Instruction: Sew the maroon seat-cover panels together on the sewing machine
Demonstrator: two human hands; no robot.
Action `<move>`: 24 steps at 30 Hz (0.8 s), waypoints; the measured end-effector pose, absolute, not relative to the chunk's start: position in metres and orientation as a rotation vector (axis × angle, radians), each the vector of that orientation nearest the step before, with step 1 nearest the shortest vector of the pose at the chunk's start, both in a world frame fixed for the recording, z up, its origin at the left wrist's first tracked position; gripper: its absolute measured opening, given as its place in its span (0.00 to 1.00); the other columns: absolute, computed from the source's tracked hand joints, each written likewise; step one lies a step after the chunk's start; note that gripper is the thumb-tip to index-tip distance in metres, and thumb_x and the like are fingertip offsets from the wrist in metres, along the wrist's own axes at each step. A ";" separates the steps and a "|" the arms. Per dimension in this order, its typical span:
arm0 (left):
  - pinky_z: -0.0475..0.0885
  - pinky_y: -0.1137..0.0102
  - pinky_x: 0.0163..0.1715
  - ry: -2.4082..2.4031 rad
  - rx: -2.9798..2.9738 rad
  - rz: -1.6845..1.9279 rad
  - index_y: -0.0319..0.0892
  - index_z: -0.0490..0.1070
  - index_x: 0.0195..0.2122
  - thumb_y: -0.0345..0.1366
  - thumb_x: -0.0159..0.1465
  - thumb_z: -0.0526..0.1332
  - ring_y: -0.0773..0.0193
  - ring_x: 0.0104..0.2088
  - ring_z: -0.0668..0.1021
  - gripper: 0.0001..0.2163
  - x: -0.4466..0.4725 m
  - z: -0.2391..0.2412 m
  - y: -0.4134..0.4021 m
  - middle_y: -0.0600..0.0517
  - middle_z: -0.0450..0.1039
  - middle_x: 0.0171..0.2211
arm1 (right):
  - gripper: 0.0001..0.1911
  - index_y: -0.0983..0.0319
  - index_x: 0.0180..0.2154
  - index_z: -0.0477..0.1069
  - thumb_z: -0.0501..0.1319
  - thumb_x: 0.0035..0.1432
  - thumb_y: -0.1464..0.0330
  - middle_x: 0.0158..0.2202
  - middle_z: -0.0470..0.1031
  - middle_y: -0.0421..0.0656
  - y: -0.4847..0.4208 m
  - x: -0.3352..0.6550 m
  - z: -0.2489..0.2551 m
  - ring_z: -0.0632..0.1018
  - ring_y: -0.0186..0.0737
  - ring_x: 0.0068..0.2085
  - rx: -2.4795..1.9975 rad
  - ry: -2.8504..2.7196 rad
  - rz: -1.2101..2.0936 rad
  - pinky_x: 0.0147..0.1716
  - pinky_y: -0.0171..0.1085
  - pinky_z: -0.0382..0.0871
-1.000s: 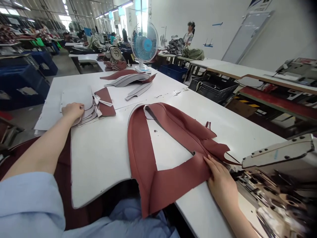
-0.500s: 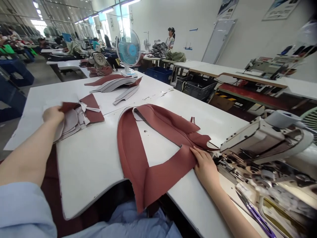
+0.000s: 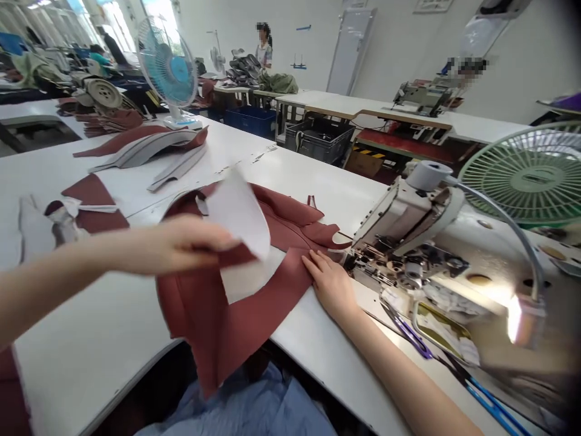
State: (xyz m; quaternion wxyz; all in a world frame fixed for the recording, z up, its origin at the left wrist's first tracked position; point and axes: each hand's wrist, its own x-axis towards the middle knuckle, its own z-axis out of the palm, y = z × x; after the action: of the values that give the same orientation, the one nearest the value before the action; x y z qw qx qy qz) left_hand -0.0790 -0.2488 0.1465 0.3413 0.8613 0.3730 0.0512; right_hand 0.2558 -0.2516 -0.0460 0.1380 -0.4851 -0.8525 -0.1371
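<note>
My left hand [image 3: 175, 245] is closed on a cut panel [image 3: 240, 212], grey-white on the side I see, and holds it in the air above the big dark-red fabric piece [image 3: 236, 315]. That red piece lies across the white table [image 3: 91, 339] and hangs over its front edge. My right hand [image 3: 329, 281] lies flat with its fingers stretched out on the red fabric, just left of the sewing machine's [image 3: 403, 233] needle area.
A stack of red and grey panels [image 3: 68, 212] sits at the left. More cut strips [image 3: 145, 148] and a blue fan [image 3: 167, 66] stand farther back. A green fan [image 3: 529, 175] and a lamp [image 3: 521, 318] are at the right. Scissors [image 3: 408, 336] lie by the machine. A person [image 3: 263, 45] stands at the back.
My left hand has lifted one panel off the stack at the left and carried it rightward over the red fabric. My view has swung right. The right hand has stayed on the fabric.
</note>
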 end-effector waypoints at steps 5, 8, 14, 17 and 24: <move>0.74 0.71 0.34 0.392 1.847 -0.687 0.53 0.75 0.51 0.40 0.57 0.67 0.60 0.36 0.80 0.19 -0.012 0.117 -0.276 0.53 0.80 0.38 | 0.22 0.67 0.58 0.70 0.55 0.63 0.77 0.61 0.68 0.57 -0.285 0.257 -0.039 0.70 0.56 0.60 -1.399 -2.648 -0.357 0.49 0.48 0.72; 0.74 0.71 0.40 0.525 1.923 -0.556 0.58 0.73 0.53 0.46 0.62 0.62 0.59 0.44 0.80 0.17 0.002 0.094 -0.240 0.54 0.79 0.45 | 0.21 0.65 0.59 0.70 0.55 0.65 0.74 0.62 0.67 0.55 -0.295 0.257 -0.037 0.69 0.54 0.61 -1.422 -2.586 -0.237 0.51 0.48 0.71; 0.64 0.58 0.56 1.118 2.577 0.030 0.45 0.68 0.58 0.52 0.68 0.50 0.49 0.58 0.68 0.24 0.040 0.032 -0.145 0.45 0.69 0.57 | 0.19 0.62 0.58 0.71 0.54 0.68 0.69 0.62 0.67 0.51 -0.296 0.261 -0.043 0.67 0.53 0.62 -1.428 -2.447 -0.114 0.53 0.49 0.68; 0.67 0.60 0.49 1.110 2.525 0.031 0.45 0.73 0.44 0.53 0.67 0.51 0.52 0.50 0.72 0.20 0.056 0.013 -0.133 0.47 0.75 0.43 | 0.20 0.61 0.58 0.70 0.53 0.68 0.69 0.62 0.66 0.51 -0.295 0.262 -0.043 0.67 0.54 0.62 -1.447 -2.438 -0.107 0.52 0.49 0.68; 0.68 0.60 0.49 1.022 2.600 0.233 0.44 0.69 0.43 0.47 0.65 0.54 0.54 0.47 0.71 0.14 0.075 -0.006 -0.142 0.47 0.70 0.44 | 0.21 0.64 0.60 0.68 0.52 0.69 0.69 0.65 0.63 0.52 -0.286 0.265 -0.043 0.64 0.54 0.64 -1.499 -2.420 -0.030 0.54 0.48 0.65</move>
State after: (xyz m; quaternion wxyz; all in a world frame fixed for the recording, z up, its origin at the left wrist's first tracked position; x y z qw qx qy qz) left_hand 0.0748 -0.1416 -0.0060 0.1681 0.9143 0.3593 0.0819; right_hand 0.2646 -0.2859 -0.0429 0.1467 -0.5209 -0.8409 -0.0105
